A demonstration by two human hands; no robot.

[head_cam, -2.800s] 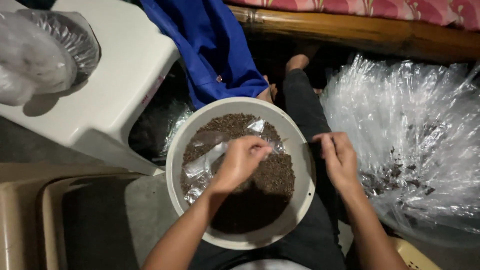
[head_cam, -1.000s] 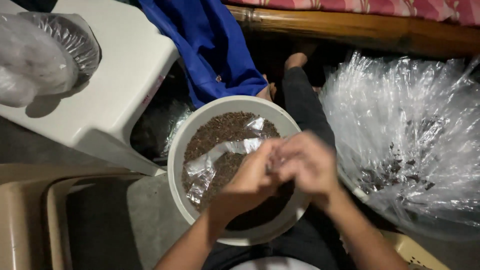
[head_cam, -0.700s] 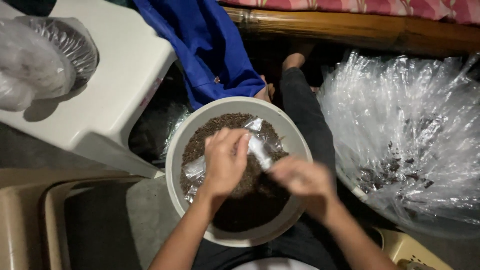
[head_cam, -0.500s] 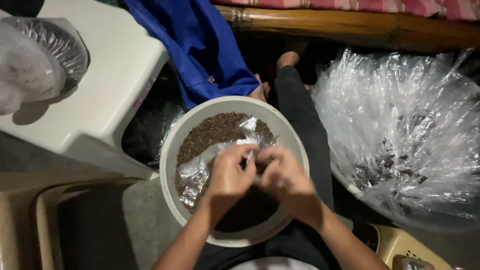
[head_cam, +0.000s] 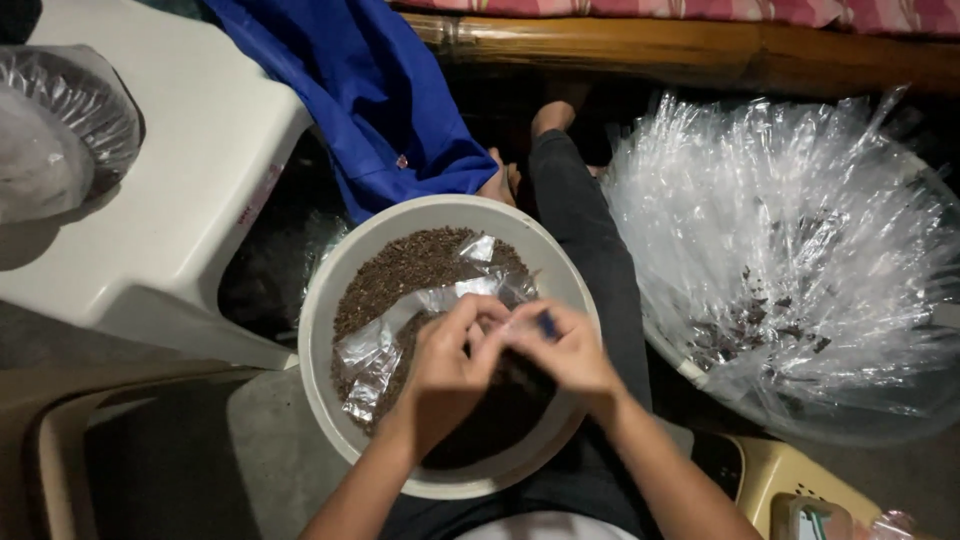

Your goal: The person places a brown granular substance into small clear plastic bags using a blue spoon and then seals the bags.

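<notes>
A white round bowl (head_cam: 340,290) rests on my lap, filled with dark brown granules (head_cam: 400,275). A crumpled clear plastic sheet (head_cam: 370,350) lies across the granules. My left hand (head_cam: 445,375) and my right hand (head_cam: 565,350) meet over the bowl's right half, fingertips pinched together on a small clear plastic packet (head_cam: 520,322) with a dark tip. Both hands grip it; the packet is mostly hidden by my fingers.
A large heap of clear plastic packets (head_cam: 790,250) with dark bits fills a basin at right. A white plastic stool (head_cam: 190,190) at left carries a bagged bundle (head_cam: 60,130). Blue cloth (head_cam: 380,100) hangs behind the bowl. A wooden beam (head_cam: 700,55) runs along the top.
My hands parted briefly over the bowl, then came back together. They now pinch a small packet over the bowl's right side.
</notes>
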